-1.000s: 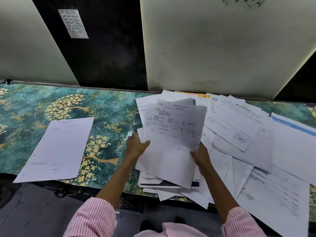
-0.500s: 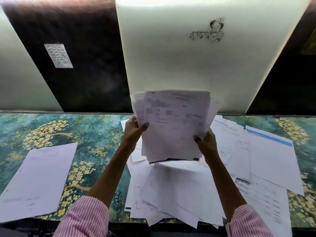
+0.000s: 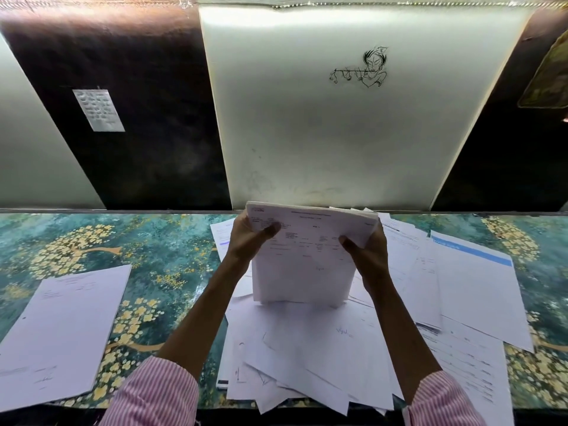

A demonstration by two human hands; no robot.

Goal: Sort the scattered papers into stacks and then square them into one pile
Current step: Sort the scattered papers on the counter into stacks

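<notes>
Paper stack [image 3: 302, 272], clasped by left grip [image 3: 249, 238] and right grip [image 3: 368, 252], stands over the floral teal table [image 3: 172, 256], panelled wall [image 3: 307, 142] behind.

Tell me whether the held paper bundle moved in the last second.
Yes. The bundle, gripped by the left hand and right hand, rose from flat on the scattered papers to upright, its top reaching the table's back edge.

The desk [image 3: 172, 259] is surfaced in teal, patterned with gold blossom trees. A separate white sheet [image 3: 67, 330] is laid at its left, near the front edge. Scattered papers [image 3: 307, 348] are spread overlapping across its middle and right, a blue-banded sheet [image 3: 479, 290] among them.
</notes>
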